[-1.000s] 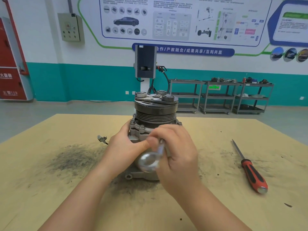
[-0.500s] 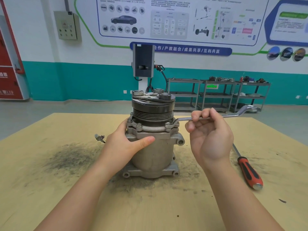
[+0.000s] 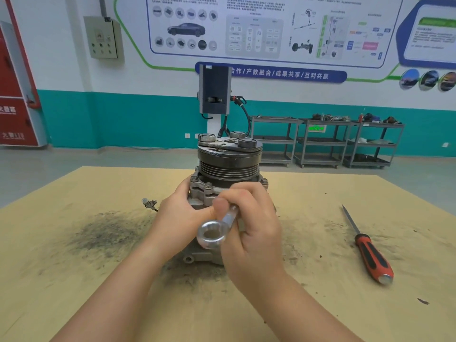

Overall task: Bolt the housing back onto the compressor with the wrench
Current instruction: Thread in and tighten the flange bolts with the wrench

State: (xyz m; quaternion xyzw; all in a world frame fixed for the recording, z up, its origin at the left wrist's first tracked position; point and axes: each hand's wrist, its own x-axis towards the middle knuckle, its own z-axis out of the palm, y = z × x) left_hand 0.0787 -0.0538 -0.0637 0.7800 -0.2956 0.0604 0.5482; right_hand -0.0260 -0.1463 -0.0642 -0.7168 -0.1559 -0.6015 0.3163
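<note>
1. Looks like mid-tightening: the right hand [image 3: 251,228] has its grip wrapped round the shiny steel wrench [image 3: 217,228], ring end pointing back at the camera, working end hidden behind the fingers.
2. The left hand [image 3: 182,218] is curled against the cast-alloy housing [image 3: 199,193], steadying the compressor [image 3: 229,164], which stands upright mid-surface [image 3: 98,292].
3. Next, I'd guess: swing the handle, reseat, then another flange bolt [image 3: 208,185].
4. Ribbed dark pulley on top, gritty stains around, red-handled screwdriver [image 3: 370,253] well apart to the right.
</note>
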